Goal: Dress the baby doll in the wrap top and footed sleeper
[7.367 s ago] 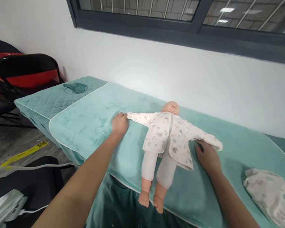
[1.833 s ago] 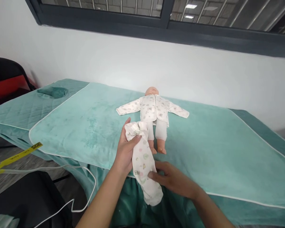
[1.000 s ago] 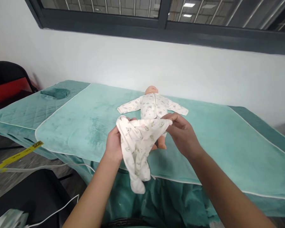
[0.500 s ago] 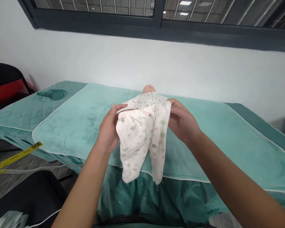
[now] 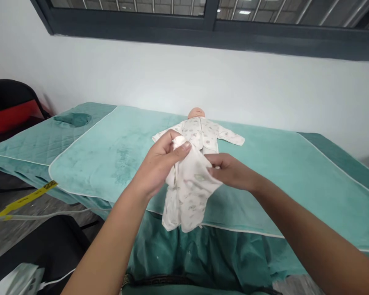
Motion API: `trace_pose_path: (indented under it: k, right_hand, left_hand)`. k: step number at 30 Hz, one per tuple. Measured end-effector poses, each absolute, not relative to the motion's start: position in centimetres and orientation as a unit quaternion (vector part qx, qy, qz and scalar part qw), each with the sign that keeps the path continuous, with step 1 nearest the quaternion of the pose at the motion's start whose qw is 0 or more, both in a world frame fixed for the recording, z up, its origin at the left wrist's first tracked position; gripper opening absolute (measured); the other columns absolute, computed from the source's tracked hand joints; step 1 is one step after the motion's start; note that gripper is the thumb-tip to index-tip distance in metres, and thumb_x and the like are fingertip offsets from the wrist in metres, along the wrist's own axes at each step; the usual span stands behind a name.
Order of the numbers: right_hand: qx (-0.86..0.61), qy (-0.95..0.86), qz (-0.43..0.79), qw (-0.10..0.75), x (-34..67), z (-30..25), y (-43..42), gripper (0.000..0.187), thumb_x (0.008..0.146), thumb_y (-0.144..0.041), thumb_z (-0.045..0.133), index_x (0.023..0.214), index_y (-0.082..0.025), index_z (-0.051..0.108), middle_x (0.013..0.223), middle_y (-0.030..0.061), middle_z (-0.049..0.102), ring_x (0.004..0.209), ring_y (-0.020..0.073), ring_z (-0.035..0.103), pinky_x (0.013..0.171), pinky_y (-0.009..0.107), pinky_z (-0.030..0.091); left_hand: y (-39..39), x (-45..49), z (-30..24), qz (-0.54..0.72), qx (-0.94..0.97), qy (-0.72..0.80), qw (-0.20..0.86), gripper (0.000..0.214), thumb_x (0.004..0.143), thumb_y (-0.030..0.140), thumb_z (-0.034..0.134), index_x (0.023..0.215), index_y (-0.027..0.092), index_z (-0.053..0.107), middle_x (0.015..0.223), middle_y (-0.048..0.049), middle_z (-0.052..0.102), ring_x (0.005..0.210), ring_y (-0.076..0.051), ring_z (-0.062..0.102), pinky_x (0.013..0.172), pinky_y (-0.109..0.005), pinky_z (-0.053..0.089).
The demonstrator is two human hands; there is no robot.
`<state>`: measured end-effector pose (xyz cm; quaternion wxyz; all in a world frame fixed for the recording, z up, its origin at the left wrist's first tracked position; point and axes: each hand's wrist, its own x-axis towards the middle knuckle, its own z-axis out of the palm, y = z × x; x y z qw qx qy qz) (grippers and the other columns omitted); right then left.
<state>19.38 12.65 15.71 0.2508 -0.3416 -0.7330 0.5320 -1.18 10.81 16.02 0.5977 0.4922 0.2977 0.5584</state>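
Note:
A baby doll [image 5: 199, 130] in a white printed top lies on its back on the teal blanket [image 5: 117, 155], head toward the wall. In front of it I hold a pair of white printed baby trousers [image 5: 186, 194] in the air, legs hanging down. My left hand [image 5: 160, 164] pinches the bunched waistband at the top. My right hand [image 5: 230, 172] grips the cloth a little lower on the right side. The trousers hide the doll's legs.
The blanket covers a quilted teal massage bed [image 5: 33, 139] with a face hole [image 5: 74, 119] at the left end, against a white wall under a dark window. A red and black chair [image 5: 9, 110] stands at left. A white cable [image 5: 33, 215] and yellow floor tape [image 5: 26, 198] lie below.
The trousers, held spread by the waistband half a second ago, are now gathered: my left hand has bunched the top and my right hand has dropped lower on the cloth.

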Motion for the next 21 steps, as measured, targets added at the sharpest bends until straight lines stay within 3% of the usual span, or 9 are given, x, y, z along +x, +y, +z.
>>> trace_pose_path:
  k: [4, 7, 11, 14, 17, 21]
  right_hand:
    - [-0.303, -0.713, 0.597, 0.208, 19.0, 15.9, 11.6, 0.032, 0.076, -0.049, 0.074, 0.084, -0.019, 0.073, 0.078, 0.0017, 0.068, 0.072, 0.0191, 0.063, 0.065, 0.031, 0.047]
    - [-0.381, -0.671, 0.557, 0.308, 18.8, 16.0, 11.5, 0.028, 0.079, -0.047, 0.072, 0.081, -0.020, 0.071, 0.072, 0.0015, 0.067, 0.063, 0.0169, 0.061, 0.058, 0.029, 0.046]
    - [-0.409, -0.553, 0.570, 0.449, 18.2, 15.0, 11.6, 0.038, 0.082, -0.055, 0.067, 0.067, -0.021, 0.057, 0.059, -0.0025, 0.055, 0.051, 0.0118, 0.049, 0.048, 0.025, 0.039]
    - [-0.406, -0.486, 0.614, 0.472, 17.6, 13.4, 11.6, 0.043, 0.083, -0.061, 0.063, 0.070, -0.021, 0.054, 0.061, -0.0032, 0.054, 0.053, 0.0115, 0.048, 0.051, 0.025, 0.040]
    - [-0.404, -0.512, 0.639, 0.408, 17.4, 11.5, 11.2, 0.039, 0.081, -0.059, 0.066, 0.078, -0.020, 0.061, 0.069, -0.0013, 0.062, 0.062, 0.0143, 0.056, 0.060, 0.028, 0.046]
    - [-0.362, -0.610, 0.675, 0.204, 17.8, 10.1, 10.4, 0.038, 0.075, -0.046, 0.077, 0.101, -0.019, 0.069, 0.096, 0.0037, 0.071, 0.094, 0.0226, 0.065, 0.082, 0.035, 0.050]
  left_hand:
    - [10.5, -0.6, 15.2, 0.537, 0.462, 0.328, 0.625, 0.027, 0.080, 0.041, 0.072, 0.078, 0.020, 0.056, 0.065, 0.0046, 0.053, 0.054, -0.008, 0.046, 0.050, -0.019, 0.035]
    - [10.0, -0.9, 14.3, 0.452, 0.491, 0.338, 0.664, 0.027, 0.079, 0.045, 0.072, 0.085, 0.020, 0.063, 0.069, 0.0024, 0.057, 0.055, -0.010, 0.049, 0.052, -0.022, 0.037]
    - [9.5, -1.6, 13.0, 0.258, 0.575, 0.314, 0.710, 0.023, 0.074, 0.037, 0.078, 0.081, 0.017, 0.068, 0.053, 0.0040, 0.049, 0.043, -0.007, 0.037, 0.046, -0.024, 0.028]
    - [9.8, -1.2, 11.9, 0.335, 0.513, 0.324, 0.721, 0.021, 0.077, 0.035, 0.075, 0.082, 0.016, 0.069, 0.061, 0.0002, 0.059, 0.051, -0.010, 0.050, 0.052, -0.024, 0.036]
    - [10.5, -0.3, 10.6, 0.481, 0.393, 0.318, 0.717, 0.024, 0.074, 0.030, 0.078, 0.092, 0.019, 0.068, 0.077, -0.0008, 0.069, 0.067, -0.015, 0.063, 0.063, -0.025, 0.046]
    - [10.6, 0.7, 8.7, 0.492, 0.327, 0.343, 0.730, 0.024, 0.074, 0.032, 0.078, 0.087, 0.017, 0.066, 0.074, -0.0011, 0.069, 0.066, -0.015, 0.064, 0.063, -0.025, 0.048]
